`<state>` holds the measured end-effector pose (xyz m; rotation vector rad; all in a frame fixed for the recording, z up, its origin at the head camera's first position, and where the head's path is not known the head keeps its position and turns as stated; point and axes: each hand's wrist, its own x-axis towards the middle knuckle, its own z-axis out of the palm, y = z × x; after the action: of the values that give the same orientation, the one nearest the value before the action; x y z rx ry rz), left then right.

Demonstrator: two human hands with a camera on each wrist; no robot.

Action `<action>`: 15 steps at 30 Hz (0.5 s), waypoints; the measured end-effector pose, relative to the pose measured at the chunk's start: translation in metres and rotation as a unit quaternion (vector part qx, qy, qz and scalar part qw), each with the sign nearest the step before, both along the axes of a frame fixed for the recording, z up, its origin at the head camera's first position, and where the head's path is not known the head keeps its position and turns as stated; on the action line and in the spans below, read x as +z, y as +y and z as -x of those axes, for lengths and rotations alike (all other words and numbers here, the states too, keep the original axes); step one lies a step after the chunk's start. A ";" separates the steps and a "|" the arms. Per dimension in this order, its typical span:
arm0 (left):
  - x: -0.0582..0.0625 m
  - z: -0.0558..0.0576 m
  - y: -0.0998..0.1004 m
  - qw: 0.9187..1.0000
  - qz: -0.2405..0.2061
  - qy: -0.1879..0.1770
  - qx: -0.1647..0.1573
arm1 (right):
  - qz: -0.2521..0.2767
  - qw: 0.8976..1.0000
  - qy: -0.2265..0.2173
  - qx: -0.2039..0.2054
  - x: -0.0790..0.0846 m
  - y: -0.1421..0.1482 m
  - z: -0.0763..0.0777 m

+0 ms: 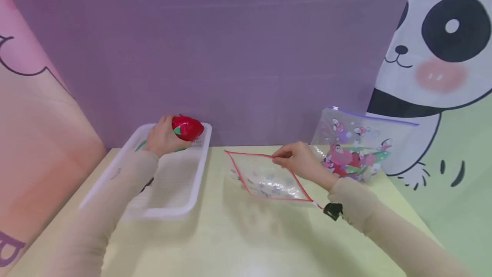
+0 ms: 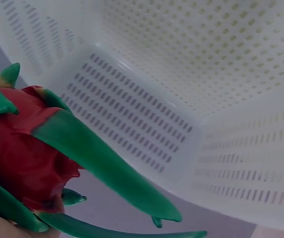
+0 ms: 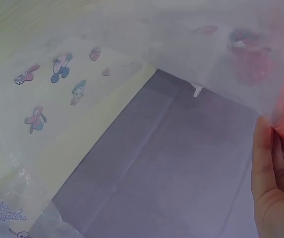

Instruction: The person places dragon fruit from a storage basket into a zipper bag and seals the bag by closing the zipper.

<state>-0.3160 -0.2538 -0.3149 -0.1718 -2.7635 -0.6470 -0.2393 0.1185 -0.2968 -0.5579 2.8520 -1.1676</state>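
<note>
My left hand grips a glossy red dragon fruit with long green leaf tips, raised above the far end of a white plastic basket. In the left wrist view the dragon fruit fills the left side, beside the basket's slotted end wall. The thumb and fingers of my right hand pinch the red zip edge of a clear printed pouch, its mouth spread apart. Small cartoon figures show on the pouch in the right wrist view.
A second clear pouch with a purple zip stands at the back right, with red and green things inside. Behind the pale yellow table rises a purple backdrop. A panda-print cloth hangs at the right.
</note>
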 end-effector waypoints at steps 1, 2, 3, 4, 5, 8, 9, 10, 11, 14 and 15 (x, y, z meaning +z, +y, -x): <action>0.003 -0.003 0.002 1.000 0.002 -0.006 -0.003 | 0.000 1.000 -0.004 -0.004 0.000 0.000 0.000; 0.005 -0.006 0.004 1.000 0.005 -0.010 -0.006 | 0.001 1.000 -0.007 -0.007 -0.001 0.001 0.000; 0.008 -0.009 0.007 1.000 0.008 -0.015 -0.010 | 0.000 1.000 -0.009 -0.009 -0.001 0.001 0.000; 0.010 -0.013 0.009 1.000 0.011 -0.018 -0.015 | 0.000 1.000 -0.010 -0.011 -0.001 0.002 -0.001; 0.012 -0.016 0.012 1.000 0.013 -0.021 -0.019 | 0.000 1.000 -0.010 -0.011 -0.002 0.002 -0.001; 0.018 -0.027 0.020 0.999 0.014 -0.023 -0.028 | -0.001 1.000 -0.010 -0.014 -0.003 0.003 -0.002; 0.019 -0.031 0.022 0.999 0.013 -0.023 -0.031 | -0.002 1.000 -0.008 -0.012 -0.003 0.003 -0.002; 0.020 -0.035 0.024 0.999 0.011 -0.023 -0.034 | -0.002 1.000 -0.008 -0.011 -0.004 0.003 -0.002; 0.021 -0.039 0.025 0.999 0.008 -0.023 -0.036 | -0.002 1.000 -0.007 -0.008 -0.004 0.003 -0.002; 0.023 -0.050 0.030 0.999 0.001 -0.021 -0.047 | 0.001 1.000 -0.003 -0.001 -0.005 0.003 -0.002; 0.024 -0.054 0.031 0.999 0.002 -0.018 -0.051 | 0.002 1.000 0.000 0.003 -0.005 0.003 -0.002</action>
<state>-0.2616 -0.2230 -0.2910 -0.3054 -2.8062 -0.6771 -0.2369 0.1213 -0.3018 -0.5651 2.8474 -1.1730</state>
